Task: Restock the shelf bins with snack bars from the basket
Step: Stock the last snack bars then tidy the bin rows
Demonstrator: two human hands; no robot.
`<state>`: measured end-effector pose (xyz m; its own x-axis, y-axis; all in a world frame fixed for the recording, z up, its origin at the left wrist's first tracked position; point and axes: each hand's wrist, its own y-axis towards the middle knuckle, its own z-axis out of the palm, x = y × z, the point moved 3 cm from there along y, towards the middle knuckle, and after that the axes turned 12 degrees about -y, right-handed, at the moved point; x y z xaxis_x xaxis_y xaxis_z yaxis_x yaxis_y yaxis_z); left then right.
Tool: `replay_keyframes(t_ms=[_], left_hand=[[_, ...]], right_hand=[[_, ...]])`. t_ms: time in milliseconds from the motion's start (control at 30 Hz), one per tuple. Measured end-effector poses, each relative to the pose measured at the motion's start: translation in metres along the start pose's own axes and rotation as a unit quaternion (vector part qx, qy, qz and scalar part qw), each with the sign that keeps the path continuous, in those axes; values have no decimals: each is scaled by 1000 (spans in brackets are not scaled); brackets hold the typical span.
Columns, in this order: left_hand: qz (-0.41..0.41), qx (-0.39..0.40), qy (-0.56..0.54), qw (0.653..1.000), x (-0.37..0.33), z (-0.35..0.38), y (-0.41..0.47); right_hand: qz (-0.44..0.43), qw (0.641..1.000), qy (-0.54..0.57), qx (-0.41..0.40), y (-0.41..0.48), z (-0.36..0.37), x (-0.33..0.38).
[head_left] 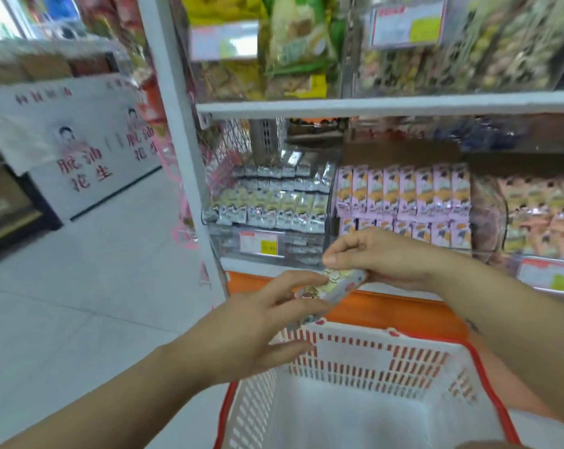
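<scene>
A pale wrapped snack bar [331, 288] is held between both hands above the far rim of the white basket [355, 354]. My right hand [381, 257] grips its upper end with curled fingers and thumb. My left hand [258, 325] pinches its lower end with thumb and fingertips. No bars show inside the visible part of the basket, whose floor is bare white. Straight ahead, a clear shelf bin [261, 241] holds rows of silver and yellow bars [274, 202]. Beside it on the right, another bin holds pink and orange bars [404, 196].
The basket has red handles [491, 387] and rests against an orange ledge [391, 309] below the shelf. A white shelf upright [177, 124] stands at left, with open tiled floor [79, 286] beyond. Upper shelves carry bagged snacks [293, 43]. Price tags [263, 243] hang on the bin fronts.
</scene>
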<state>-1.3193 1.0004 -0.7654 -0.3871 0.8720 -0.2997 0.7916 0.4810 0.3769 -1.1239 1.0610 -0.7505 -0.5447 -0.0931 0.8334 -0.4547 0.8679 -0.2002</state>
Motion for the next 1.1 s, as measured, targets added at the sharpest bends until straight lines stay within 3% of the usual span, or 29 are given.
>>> replay_keyframes(t_ms=[100, 167, 200, 300, 400, 633, 767, 933, 1100], left_hand=[[2, -68, 40, 997, 6, -14, 12], [-17, -118, 47, 992, 18, -23, 20], [-30, -139, 52, 988, 26, -26, 24], [-79, -187, 77, 976, 52, -32, 38], [-116, -204, 92, 968, 78, -34, 62], [-166, -154, 159, 961, 132, -31, 134], [-185, -160, 165, 955, 161, -25, 179], [-244, -55, 255, 934, 198, -8, 214], [-227, -26, 334, 914, 213, 0, 228]], right_hand=[[4, 996, 87, -13, 14, -2, 14], [3, 988, 144, -64, 28, -7, 17], [-2, 985, 133, -112, 35, -11, 16], [3, 954, -37, -297, 50, -34, 12], [-9, 940, -120, -320, 71, -40, -4], [-73, 896, -190, -394, 100, -47, -33], [-105, 895, -167, -400, 102, -51, -37], [-116, 893, -164, -403, 104, -50, -41], [-118, 892, -164, -405, 108, -49, -41]])
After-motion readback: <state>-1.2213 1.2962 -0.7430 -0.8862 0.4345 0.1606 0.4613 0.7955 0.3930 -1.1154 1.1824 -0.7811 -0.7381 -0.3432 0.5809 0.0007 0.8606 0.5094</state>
